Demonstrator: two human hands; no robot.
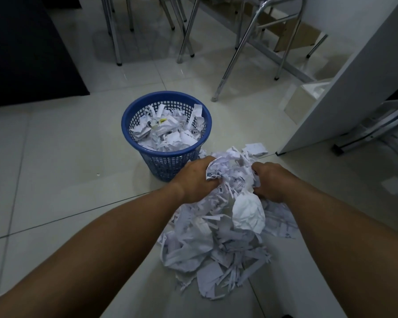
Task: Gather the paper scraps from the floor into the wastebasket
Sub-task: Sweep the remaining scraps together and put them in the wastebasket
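A blue mesh wastebasket point(133, 112) stands on the tiled floor, holding white paper scraps about halfway up. To its lower right lies a big heap of torn and crumpled paper scraps point(214, 244), with a large crumpled ball point(248, 213) on top. My left hand point(194, 177) grips a bunch of scraps at the heap's far end, right beside the basket's base. My right hand point(270, 180) clutches scraps on the other side of the same bunch. Both hands press the bunch between them.
Metal chair and table legs point(228, 65) stand behind the basket. A white panel point(345, 92) rises at the right, with a folded metal frame point(377, 127) behind it. A dark mat point(25, 53) covers the floor at the upper left. One loose sheet point(255, 148) lies near the panel.
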